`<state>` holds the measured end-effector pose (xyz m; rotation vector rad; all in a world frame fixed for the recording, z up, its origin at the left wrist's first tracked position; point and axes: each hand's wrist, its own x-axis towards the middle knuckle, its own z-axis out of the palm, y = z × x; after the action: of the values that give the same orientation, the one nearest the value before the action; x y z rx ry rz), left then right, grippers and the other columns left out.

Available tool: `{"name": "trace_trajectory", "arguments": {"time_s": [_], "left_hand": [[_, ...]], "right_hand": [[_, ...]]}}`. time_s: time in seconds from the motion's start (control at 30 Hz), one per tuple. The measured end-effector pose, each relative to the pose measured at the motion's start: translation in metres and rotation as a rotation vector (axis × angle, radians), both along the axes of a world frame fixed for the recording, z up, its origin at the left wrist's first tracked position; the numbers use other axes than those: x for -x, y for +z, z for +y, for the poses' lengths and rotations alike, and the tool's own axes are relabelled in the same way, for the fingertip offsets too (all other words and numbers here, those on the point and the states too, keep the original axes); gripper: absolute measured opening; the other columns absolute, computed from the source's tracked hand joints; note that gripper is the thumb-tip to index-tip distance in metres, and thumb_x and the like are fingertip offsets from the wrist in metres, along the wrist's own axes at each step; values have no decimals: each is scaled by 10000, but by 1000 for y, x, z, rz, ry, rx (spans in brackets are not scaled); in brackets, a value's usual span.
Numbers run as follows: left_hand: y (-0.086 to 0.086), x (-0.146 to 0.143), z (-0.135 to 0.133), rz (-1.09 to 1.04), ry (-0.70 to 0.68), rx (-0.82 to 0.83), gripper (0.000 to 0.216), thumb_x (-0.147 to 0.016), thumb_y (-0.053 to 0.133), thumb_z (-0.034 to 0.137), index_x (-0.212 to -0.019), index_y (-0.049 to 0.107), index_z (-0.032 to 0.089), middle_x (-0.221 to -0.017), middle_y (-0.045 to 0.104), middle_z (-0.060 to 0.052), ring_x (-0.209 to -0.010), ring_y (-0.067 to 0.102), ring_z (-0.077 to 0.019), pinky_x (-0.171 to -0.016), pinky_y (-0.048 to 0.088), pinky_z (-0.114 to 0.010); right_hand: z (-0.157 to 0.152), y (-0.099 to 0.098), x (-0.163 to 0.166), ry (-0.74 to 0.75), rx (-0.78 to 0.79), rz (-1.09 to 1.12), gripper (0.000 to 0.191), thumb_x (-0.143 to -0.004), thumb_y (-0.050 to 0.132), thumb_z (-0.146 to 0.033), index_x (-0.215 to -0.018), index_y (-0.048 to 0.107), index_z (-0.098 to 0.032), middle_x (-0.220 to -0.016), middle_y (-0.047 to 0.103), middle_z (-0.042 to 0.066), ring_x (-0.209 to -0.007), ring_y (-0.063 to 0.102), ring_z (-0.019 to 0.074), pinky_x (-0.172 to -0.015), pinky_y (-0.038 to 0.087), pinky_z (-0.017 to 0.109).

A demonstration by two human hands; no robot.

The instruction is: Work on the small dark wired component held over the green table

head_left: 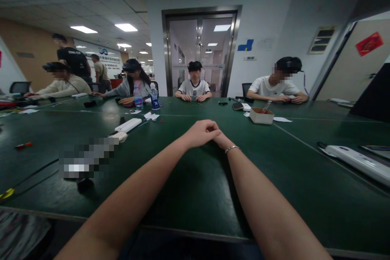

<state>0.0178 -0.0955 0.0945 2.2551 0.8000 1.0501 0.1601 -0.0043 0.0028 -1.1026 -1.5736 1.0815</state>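
Observation:
Both my forearms stretch out over the dark green table (189, 187), and the hands meet near its middle. My left hand (201, 132) lies curled on top, with its fingers closed over my right hand (221, 140). Only the wrist end of the right hand shows, and its fingers are hidden under the left. A thin silver bracelet (232, 148) sits on my right wrist. I cannot see any object between the hands.
A small cardboard box (261, 116) with a pen in it stands beyond my hands to the right. Left of them are a long white device (128, 125) and two water bottles (154, 96). Another white device (359, 161) lies at the right. Several people sit along the far side.

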Motion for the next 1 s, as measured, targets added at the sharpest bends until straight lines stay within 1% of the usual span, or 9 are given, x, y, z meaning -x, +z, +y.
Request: {"name": "trace_trajectory", "arguments": {"time_s": [0.1, 0.2, 0.27, 0.33, 0.43, 0.6, 0.73, 0.9, 1.0], "left_hand": [[-20, 1, 50, -38, 243, -55, 104, -780, 580, 238, -731, 636, 166, -782, 613, -27, -769, 556, -154, -763, 448, -277], [-47, 1, 87, -246, 431, 91, 104, -798, 545, 206, -806, 639, 162, -855, 650, -47, -828, 584, -159, -813, 455, -281], [-69, 1, 100, -383, 527, 229, 132, -819, 519, 199, -878, 631, 160, -913, 661, -57, -854, 595, -153, -829, 457, -279], [-88, 1, 104, -419, 575, 348, 151, -843, 503, 229, -904, 624, 162, -922, 662, -59, -828, 600, -148, -793, 467, -276], [-104, 2, 101, -414, 527, 439, 202, -881, 456, 279, -908, 624, 171, -911, 660, -49, -752, 601, -129, -715, 474, -253], [-106, 0, 92, -402, 397, 421, 128, -846, 541, 256, -886, 618, 161, -868, 663, -40, -716, 595, -110, -704, 476, -232], [-105, -1, 90, -426, 386, 379, 102, -832, 558, 205, -882, 623, 145, -868, 665, -59, -722, 599, -121, -726, 488, -261], [-104, -1, 89, -418, 392, 385, 102, -835, 548, 184, -880, 629, 142, -862, 663, -59, -726, 599, -122, -708, 487, -252], [-104, -2, 88, -411, 400, 379, 104, -838, 547, 186, -886, 629, 143, -853, 663, -53, -691, 591, -115, -685, 481, -246]], "right_hand": [[0, -1, 1, -8, 15, 29, 13, -822, 587, -161, -812, 579, -157, -559, 537, -44, -465, 485, 70, -454, 403, 157], [0, -1, 1, -22, 26, 28, 46, -791, 627, -181, -814, 593, -159, -560, 538, -51, -445, 493, 61, -443, 403, 150], [0, -1, 2, -43, 26, 21, 62, -772, 649, -188, -806, 604, -162, -562, 537, -56, -435, 487, 57, -429, 395, 148], [1, 0, 3, -52, 28, 19, 71, -756, 666, -191, -792, 611, -165, -556, 533, -61, -433, 483, 56, -421, 394, 148], [1, 0, 5, -52, 25, 21, 59, -757, 661, -190, -779, 612, -166, -544, 532, -64, -434, 480, 60, -423, 396, 152], [-1, 1, 5, -55, 8, 2, 45, -772, 649, -188, -783, 618, -157, -594, 584, -45, -427, 464, 52, -419, 382, 157], [-3, 3, 5, -59, 1, -3, 55, -772, 664, -193, -777, 625, -155, -589, 579, -46, -425, 466, 50, -417, 377, 155], [-4, 3, 3, -76, 20, 2, 58, -771, 680, -176, -783, 635, -143, -592, 596, -37, -407, 478, 46, -410, 375, 152], [-3, 2, 1, -79, 37, 55, 79, -755, 697, -154, -799, 634, -139, -590, 608, -28, -404, 507, 55, -417, 396, 154]]}}
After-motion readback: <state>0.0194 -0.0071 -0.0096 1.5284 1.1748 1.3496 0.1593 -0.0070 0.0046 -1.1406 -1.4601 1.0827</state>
